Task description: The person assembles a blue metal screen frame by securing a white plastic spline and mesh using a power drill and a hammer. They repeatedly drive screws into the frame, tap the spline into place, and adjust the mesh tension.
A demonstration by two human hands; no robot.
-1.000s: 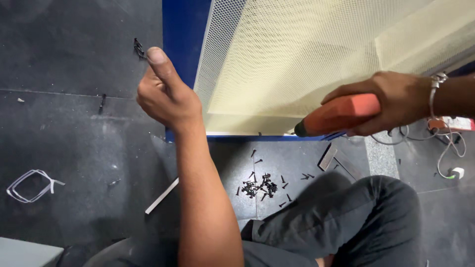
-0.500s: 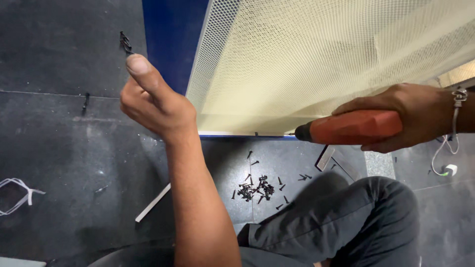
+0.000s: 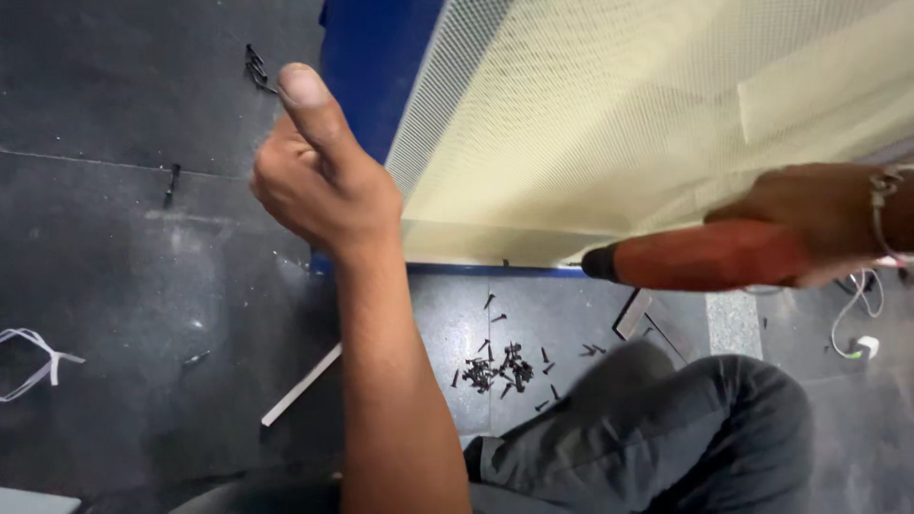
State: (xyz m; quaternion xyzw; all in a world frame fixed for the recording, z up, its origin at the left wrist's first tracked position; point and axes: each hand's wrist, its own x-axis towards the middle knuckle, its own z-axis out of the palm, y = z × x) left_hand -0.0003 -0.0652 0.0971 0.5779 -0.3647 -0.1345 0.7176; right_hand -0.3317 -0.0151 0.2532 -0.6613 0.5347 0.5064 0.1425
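Below the head camera, the left hand (image 3: pixel 319 181) was curled into a loose fist, thumb up, holding nothing visible, just beside the mesh panel (image 3: pixel 647 114). Right of those fingers, the right hand (image 3: pixel 809 219) gripped an orange screwdriver (image 3: pixel 705 257), tip at the panel's lower edge. Loose screws (image 3: pixel 500 366) lay below. Steadying the panel first seemed wise.

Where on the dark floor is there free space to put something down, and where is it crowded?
Free: the floor between the white strap and the white strip, below the left hand; also the top left corner. Crowded: the pile of black screws beside the knee, and under the right hand with the orange screwdriver.
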